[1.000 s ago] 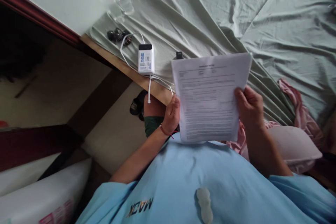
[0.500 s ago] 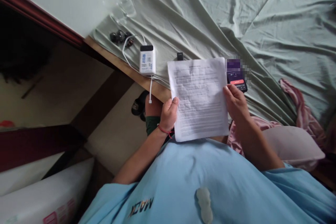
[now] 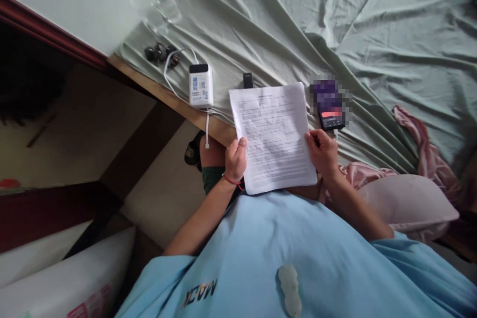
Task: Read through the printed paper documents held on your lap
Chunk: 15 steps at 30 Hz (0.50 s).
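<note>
Paper (image 3: 274, 136) held flat over the lap near the bed's (image 3: 261, 20) front edge, text up for reading: left hand (image 3: 234, 159) and right hand (image 3: 322, 151) pinching opposite side edges. Phone (image 3: 328, 104) just beyond.

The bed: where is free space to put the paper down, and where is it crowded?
The sheet lies bare past the phone toward the far right. The near edge is crowded: earbuds, charger with its cable, a small black item. Both hands, left and right, hold the paper.
</note>
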Motion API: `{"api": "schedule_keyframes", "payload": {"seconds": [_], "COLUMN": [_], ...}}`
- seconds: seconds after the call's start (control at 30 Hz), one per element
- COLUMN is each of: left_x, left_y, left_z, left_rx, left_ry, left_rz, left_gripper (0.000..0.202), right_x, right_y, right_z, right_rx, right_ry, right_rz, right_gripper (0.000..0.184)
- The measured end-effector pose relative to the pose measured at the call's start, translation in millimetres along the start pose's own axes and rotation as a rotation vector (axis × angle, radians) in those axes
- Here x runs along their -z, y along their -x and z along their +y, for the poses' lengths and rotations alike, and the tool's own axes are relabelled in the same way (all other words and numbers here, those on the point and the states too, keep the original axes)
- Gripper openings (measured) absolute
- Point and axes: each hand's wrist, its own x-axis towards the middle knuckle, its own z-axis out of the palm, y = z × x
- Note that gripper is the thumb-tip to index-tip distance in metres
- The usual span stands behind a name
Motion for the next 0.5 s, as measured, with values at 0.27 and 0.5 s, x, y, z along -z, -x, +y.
{"api": "schedule_keyframes", "payload": {"seconds": [0.27, 0.5], "left_x": [2.6, 2.8], "left_y": [-9, -20], "left_z": [-4, 2], "left_rx": [-0.059, -0.292], "left_ry": [-0.085, -0.321], "left_rz": [-0.009, 0.071], "left_gripper": [0.056, 0.051], "right_x": [-6, -6], "right_y": [6, 6], "right_z": [6, 4], "right_rx": [0.093, 0.074], "right_ry": [0.106, 0.159], "right_rz": [0.061, 0.055], "right_gripper": [0.028, 0.031]}}
